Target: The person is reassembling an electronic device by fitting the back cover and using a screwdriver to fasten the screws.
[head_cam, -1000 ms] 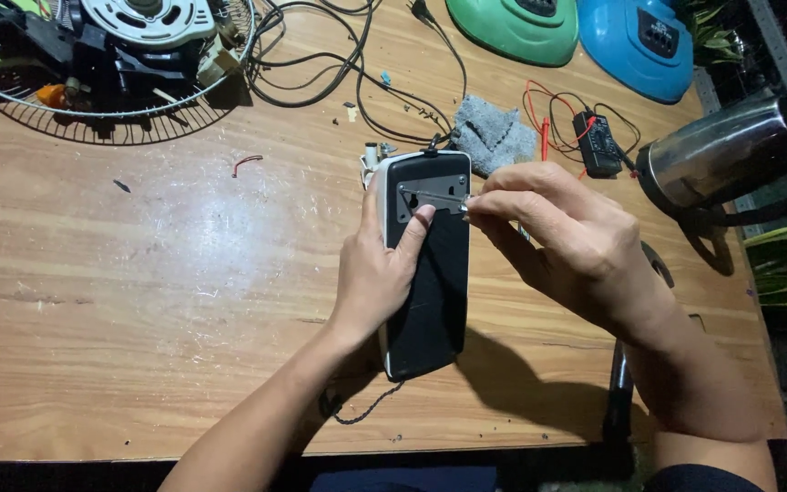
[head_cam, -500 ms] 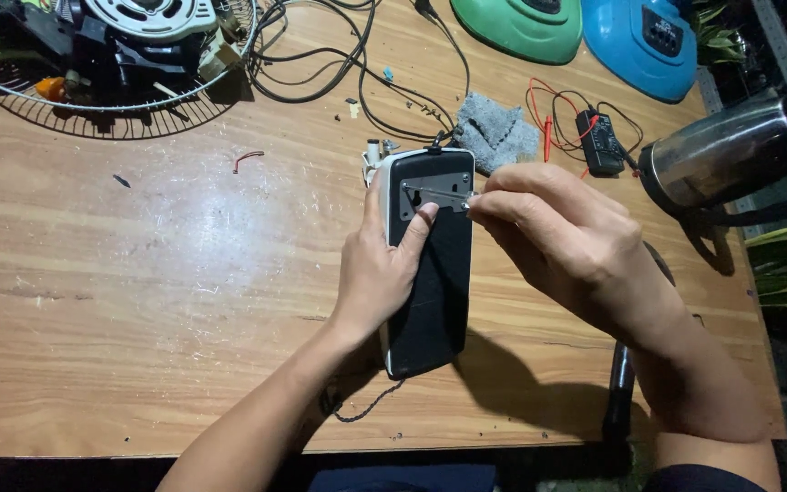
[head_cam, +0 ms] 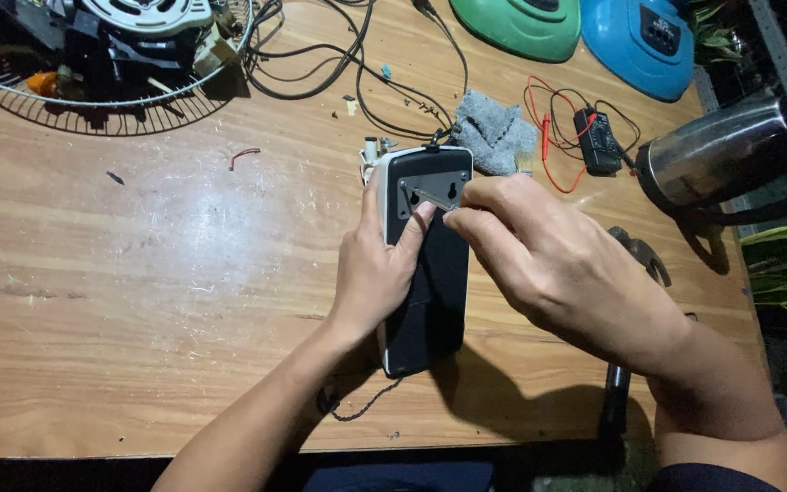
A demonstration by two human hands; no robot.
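Black-and-white device [head_cam: 425, 264] lies back-up, mid table [head_cam: 138, 273], metal mounting plate [head_cam: 433, 190] at its far end. Head view: left hand [head_cam: 377, 269] grips the casing's left edge, thumb on the plate. Right hand [head_cam: 557, 264] is pinched shut at the plate's right corner; whatever it pinches is hidden. Step looks like working a plate screw; next needs a steady hold.

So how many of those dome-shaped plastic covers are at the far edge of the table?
2. A green cover lies at the far edge, and a blue cover sits just to its right, both cut off by the frame top; more could lie out of view.
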